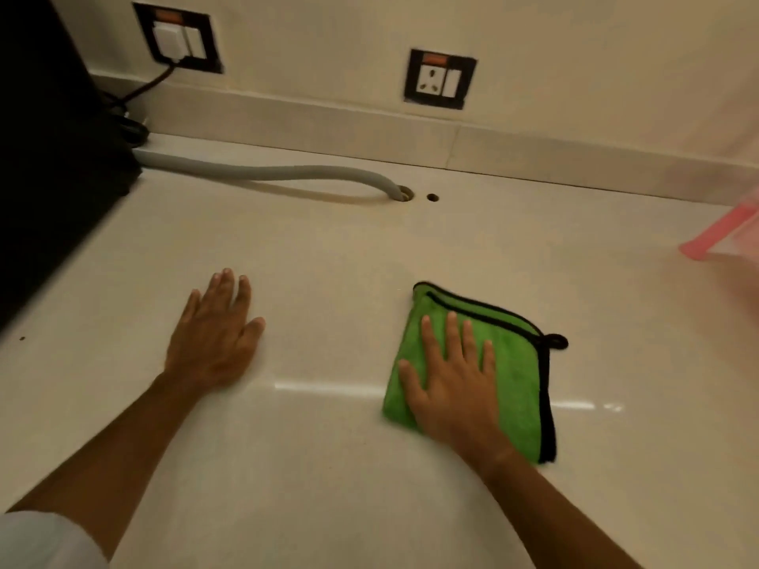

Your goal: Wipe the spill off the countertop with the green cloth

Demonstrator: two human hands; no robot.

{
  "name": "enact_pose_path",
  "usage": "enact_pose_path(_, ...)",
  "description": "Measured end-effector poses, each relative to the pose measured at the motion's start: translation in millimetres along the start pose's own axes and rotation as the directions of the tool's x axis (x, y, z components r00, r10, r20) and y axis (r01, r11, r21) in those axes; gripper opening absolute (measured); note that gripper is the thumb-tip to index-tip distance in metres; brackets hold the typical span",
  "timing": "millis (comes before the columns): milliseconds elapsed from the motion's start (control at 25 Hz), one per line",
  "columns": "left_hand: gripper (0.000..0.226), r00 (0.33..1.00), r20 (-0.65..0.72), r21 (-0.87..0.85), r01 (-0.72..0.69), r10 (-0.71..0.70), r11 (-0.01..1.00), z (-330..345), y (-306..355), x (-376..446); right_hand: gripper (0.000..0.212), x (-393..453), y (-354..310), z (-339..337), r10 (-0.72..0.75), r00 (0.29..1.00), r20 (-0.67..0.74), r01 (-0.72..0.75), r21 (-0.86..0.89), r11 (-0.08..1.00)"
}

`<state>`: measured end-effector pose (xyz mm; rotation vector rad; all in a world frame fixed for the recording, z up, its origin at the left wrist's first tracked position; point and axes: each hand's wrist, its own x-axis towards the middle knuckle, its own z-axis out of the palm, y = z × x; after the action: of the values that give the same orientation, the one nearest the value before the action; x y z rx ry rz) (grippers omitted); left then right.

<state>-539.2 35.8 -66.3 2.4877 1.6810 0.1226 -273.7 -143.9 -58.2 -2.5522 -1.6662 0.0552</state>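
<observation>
A folded green cloth (513, 363) with black edging and a small black loop lies flat on the pale countertop (328, 281), right of centre. My right hand (451, 384) presses palm-down on it with the fingers spread, covering its near left part. My left hand (213, 334) rests flat on the bare countertop to the left, fingers together, holding nothing. I cannot make out any spill on the glossy surface.
A large black appliance (49, 158) stands at the left, with a grey hose (267, 174) running from it into a hole (404, 194) in the counter. A smaller hole (432, 196) sits beside it. Two wall sockets (441, 80) are behind. A pink item (723, 236) shows at the right edge.
</observation>
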Motion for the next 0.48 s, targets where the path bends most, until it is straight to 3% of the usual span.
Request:
enact_pose_path(80,0.067,1.0,0.015,0.004,-0.001,0.001,1.0,1.1,-0.6,1.2,0.075,37.1,-11.3,-6.6,0.106,0.994,0.04,-0.107,0.027,0.994)
enact_pose_path(240,0.076,1.0,0.013,0.0,-0.012,0.012,1.0,2.4,-4.7,2.7,0.072,10.7,-7.4,4.0,-0.256,0.967,-0.003,0.255,0.07,0.964)
enact_pose_path(280,0.078,1.0,0.006,0.003,-0.013,0.013,1.0,4.3,-6.4,3.7,0.071,-10.0,8.7,8.2,-0.275,0.961,-0.027,0.276,0.057,0.959)
enact_pose_path(400,0.078,1.0,-0.023,0.025,-0.016,0.016,1.0,13.6,-15.9,8.0,0.074,-11.2,64.3,1.6,-0.001,0.999,-0.049,0.001,0.011,1.0)
enact_pose_path(480,0.078,1.0,-0.013,0.042,-0.018,0.019,0.999,19.7,-24.8,12.9,0.074,16.9,83.9,-12.8,0.09,0.996,0.029,-0.09,-0.005,0.996)
